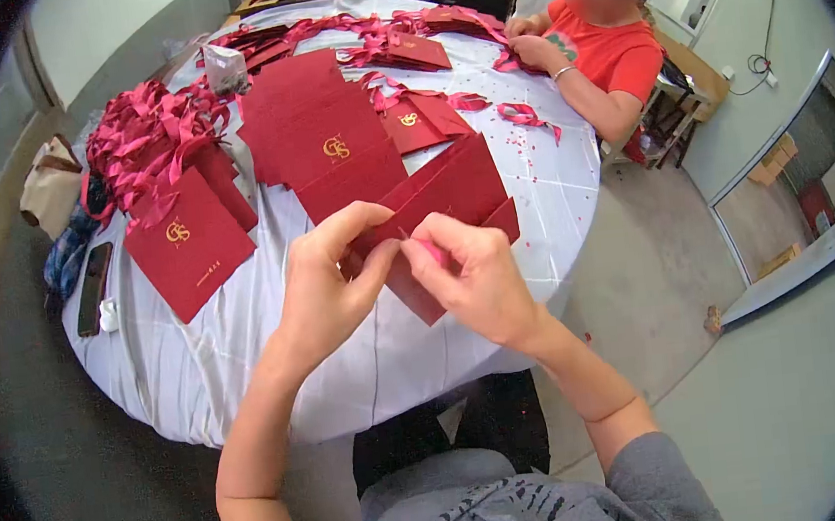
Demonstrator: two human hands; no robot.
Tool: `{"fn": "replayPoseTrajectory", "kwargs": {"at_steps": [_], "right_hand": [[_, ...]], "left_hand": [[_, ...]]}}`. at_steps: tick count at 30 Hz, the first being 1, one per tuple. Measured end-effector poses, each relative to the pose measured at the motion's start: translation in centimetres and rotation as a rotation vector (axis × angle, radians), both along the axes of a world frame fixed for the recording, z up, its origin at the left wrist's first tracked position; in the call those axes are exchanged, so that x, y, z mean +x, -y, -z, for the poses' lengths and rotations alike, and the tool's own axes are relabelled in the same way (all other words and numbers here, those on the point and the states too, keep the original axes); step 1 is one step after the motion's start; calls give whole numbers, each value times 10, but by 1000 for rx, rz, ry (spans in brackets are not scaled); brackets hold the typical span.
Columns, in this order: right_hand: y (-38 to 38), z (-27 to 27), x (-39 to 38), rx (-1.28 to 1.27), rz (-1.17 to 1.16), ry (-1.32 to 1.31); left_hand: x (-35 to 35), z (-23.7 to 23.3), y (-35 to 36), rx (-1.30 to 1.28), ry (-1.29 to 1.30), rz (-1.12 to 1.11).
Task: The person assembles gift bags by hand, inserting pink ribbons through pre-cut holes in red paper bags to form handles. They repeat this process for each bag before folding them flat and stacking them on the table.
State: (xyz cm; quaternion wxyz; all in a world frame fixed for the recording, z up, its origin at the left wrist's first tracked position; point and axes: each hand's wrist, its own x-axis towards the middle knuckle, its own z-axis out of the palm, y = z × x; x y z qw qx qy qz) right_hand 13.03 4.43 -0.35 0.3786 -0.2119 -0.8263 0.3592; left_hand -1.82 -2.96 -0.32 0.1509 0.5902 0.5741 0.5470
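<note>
My left hand (334,279) pinches the near edge of a dark red paper bag (465,181), its thumb and fingers closed at the rim. Touching it at the fingertips, my right hand (469,276) is closed on a small bright pink ribbon end (431,251). The bag lies tilted between and behind both hands, its lower part reaching below them. Just beyond my left hand lie flat red bags (319,119) with a gold logo. What exactly sits between the fingertips is too small to tell.
A heap of pink-ribboned bags (150,146) fills the left of the round white-clothed table (329,389). One red bag (190,242) lies before it, near a phone (94,290). A person in red (608,51) handles ribbons at the far right.
</note>
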Motion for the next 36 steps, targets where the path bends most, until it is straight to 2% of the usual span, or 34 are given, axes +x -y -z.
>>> {"fn": "replayPoseTrajectory", "kwargs": {"at_steps": [4, 8, 15, 17, 19, 22, 23, 24, 27, 28, 29, 30, 32, 34, 36], "right_hand": [[1, -1, -2, -82, -10, -118], [2, 3, -3, -215, -23, -125], [0, 7, -8, -209, -7, -130], [-2, 10, -13, -196, -18, -239], [0, 11, -11, -198, -13, -234], [-1, 9, -10, -128, -13, -185], [0, 5, -8, 12, 45, -99], [2, 2, -5, 150, 102, -10], [8, -5, -1, 287, 198, -34], [10, -7, 2, 248, 184, -19], [7, -9, 4, 373, 203, -60], [2, -11, 6, 497, 222, -102], [-13, -18, 5, 614, 239, -98], [-24, -31, 5, 606, 215, -40], [-38, -41, 4, 555, -10, 261]], "left_hand": [[1, -7, 3, 22, -85, 7], [4, -10, 5, 61, -215, 6], [1, -7, 2, 40, -162, 77], [3, -7, 1, 36, -153, 70], [4, -9, 2, 19, -147, 56], [1, -8, 3, 34, -141, 74], [-1, -8, 4, 33, -140, 77], [-2, -10, 5, 62, -206, 64], [-5, -19, 11, 56, -334, 35], [-5, -21, 11, 73, -428, 19], [-4, -22, 11, 89, -522, 2], [-2, -21, 11, 83, -521, -3], [2, -19, 10, 46, -359, -2], [3, -12, 6, 63, -384, 7], [6, -8, 3, 128, -376, -24]]}}
